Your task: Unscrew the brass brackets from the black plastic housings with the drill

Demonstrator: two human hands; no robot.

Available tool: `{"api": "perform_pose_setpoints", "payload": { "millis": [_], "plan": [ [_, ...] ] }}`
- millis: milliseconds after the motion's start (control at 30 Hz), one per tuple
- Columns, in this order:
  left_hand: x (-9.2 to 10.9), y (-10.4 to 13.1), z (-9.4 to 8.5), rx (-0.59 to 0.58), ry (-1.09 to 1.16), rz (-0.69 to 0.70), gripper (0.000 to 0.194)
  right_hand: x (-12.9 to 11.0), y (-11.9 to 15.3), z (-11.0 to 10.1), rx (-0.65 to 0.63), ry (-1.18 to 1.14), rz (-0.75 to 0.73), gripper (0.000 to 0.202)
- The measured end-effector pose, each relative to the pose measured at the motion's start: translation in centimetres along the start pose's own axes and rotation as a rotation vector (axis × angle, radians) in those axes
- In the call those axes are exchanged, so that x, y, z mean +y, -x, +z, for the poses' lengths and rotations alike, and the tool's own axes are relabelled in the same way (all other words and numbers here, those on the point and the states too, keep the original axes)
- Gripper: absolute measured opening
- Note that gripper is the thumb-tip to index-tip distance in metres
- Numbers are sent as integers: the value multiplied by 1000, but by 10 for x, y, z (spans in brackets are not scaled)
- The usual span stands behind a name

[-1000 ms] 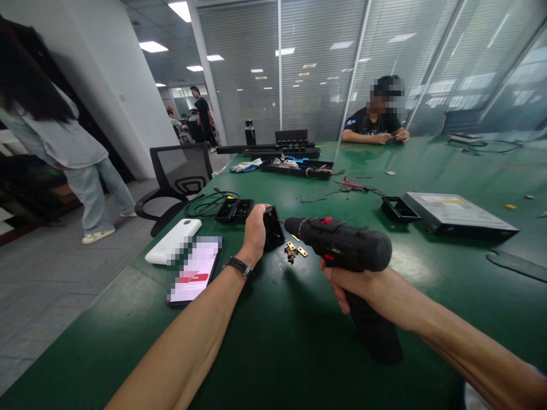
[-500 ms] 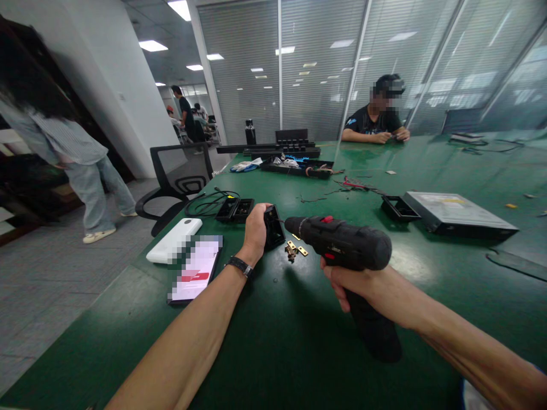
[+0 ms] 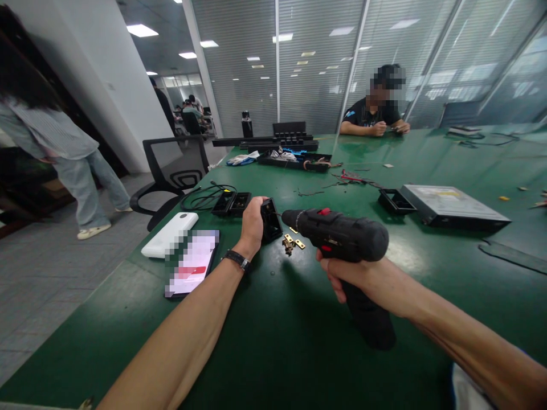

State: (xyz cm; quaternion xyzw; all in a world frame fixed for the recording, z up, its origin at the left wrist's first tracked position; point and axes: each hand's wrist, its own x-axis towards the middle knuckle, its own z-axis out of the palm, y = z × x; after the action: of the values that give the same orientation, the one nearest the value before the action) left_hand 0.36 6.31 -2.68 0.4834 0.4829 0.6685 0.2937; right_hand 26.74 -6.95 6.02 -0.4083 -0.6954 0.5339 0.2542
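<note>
My left hand [image 3: 253, 225] is closed around a small black plastic box [image 3: 270, 221], tilted so its open side faces right. In my right hand [image 3: 356, 279] is a black cordless drill [image 3: 337, 232] with red buttons, its fingers wrapped round the grip. The drill's thin bit points left into the open side of the box; whether it touches anything inside I cannot tell. Below the box, several small brass plates [image 3: 299, 244] and a little heap of screws [image 3: 289, 249] lie on the green table [image 3: 273, 330].
Left of my hand are two joined black boxes [image 3: 231, 203] with a cable, a white power bank [image 3: 170, 234] and a phone [image 3: 194, 267]. To the right sit another black box [image 3: 397, 201] and a metal-topped case [image 3: 455, 208]. A black tray [image 3: 294, 162] lies farther back. A person [image 3: 371, 114] sits opposite.
The view has shifted slightly, so the whole scene sits a little higher and to the left. Both hands keep their hold, with the drill still at the box.
</note>
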Motion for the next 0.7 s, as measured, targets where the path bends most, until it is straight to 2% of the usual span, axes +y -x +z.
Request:
{"api": "perform_pose_setpoints", "payload": {
  "millis": [400,700],
  "plan": [
    [0,-1,0,-9,7,-5,38,-3,-2,0,-19,25,1,14],
    [-1,-1,0,-13,-9,34,38,-1,-2,-1,-10,60,-12,24]
  ]
}}
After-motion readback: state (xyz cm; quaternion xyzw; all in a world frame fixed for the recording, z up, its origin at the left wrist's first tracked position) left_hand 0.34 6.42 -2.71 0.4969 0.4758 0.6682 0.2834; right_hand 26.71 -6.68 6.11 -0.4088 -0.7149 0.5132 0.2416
